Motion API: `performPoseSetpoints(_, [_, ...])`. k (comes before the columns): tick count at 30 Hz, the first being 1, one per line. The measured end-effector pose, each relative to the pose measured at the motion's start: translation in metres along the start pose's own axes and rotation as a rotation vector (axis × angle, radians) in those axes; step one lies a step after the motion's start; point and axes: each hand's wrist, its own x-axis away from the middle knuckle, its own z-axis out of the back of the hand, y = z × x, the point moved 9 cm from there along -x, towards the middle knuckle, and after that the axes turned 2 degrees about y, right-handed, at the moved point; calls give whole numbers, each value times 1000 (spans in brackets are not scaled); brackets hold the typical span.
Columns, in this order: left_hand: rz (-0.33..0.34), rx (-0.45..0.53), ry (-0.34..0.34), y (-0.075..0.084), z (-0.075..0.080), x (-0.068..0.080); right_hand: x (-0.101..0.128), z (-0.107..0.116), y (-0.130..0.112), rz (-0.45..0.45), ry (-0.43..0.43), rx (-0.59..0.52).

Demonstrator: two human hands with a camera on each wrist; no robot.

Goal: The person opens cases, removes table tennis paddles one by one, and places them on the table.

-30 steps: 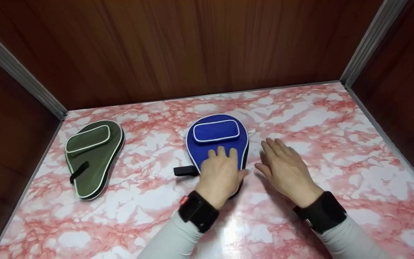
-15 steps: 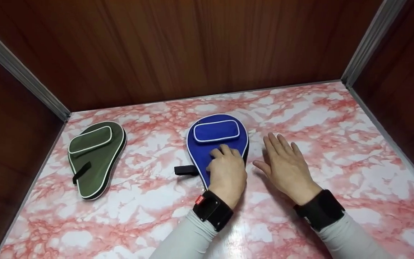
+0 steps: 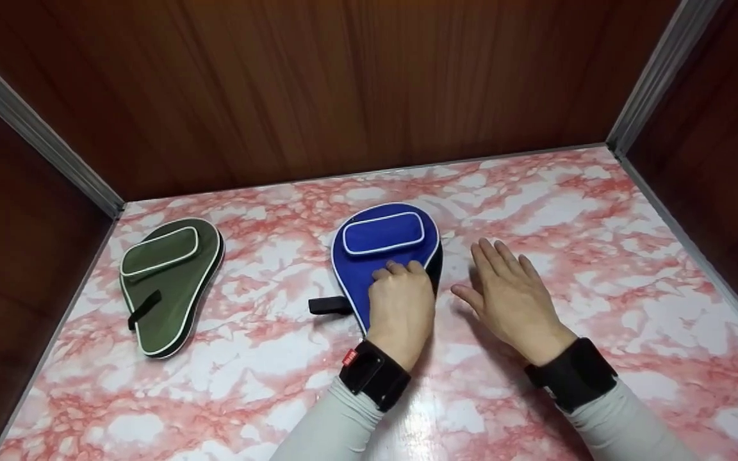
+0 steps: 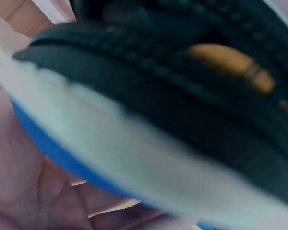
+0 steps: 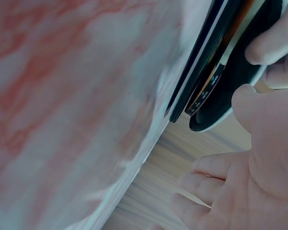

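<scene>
Case (image 3: 380,243), blue, under left hand (image 3: 401,310), beside right hand (image 3: 514,298)

Blue paddle-shaped cloth case (image 3: 353,275) looks like matt woven fabric, nylon-ish maybe, and the olive-green paddle-shaped cloth case (image 3: 167,282) has the same dull finish. White piping on both seems smooth, kinda plasticky. Flat black strap (image 3: 330,305) on the blue one reads as matt webbing. Red-and-white marbled bench (image 3: 266,358) is smooth and shiny, with a glare patch near the front. Brown wood-grain back panel (image 3: 369,96) has a soft sheen, grey corner post (image 3: 39,131) looks like dull metal. Light grey sleeves (image 3: 327,426) are soft, wrinkly, matt cloth.
</scene>
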Motion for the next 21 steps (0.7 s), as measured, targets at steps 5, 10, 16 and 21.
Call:
performPoseSetpoints(5, [6,137,113,-11,6,2,0,1,-1,6,12,1])
performPoseSetpoints(10, [-1,221,156,-19,9,5,0,1,-1,8,11,2])
performPoseSetpoints(16, [-4,266,192,-23,10,5,-1,1,-2,8,12,3])
performPoseSetpoints(21, [21,416,179,-35,9,2,0,-2,0,-12,-21,-10])
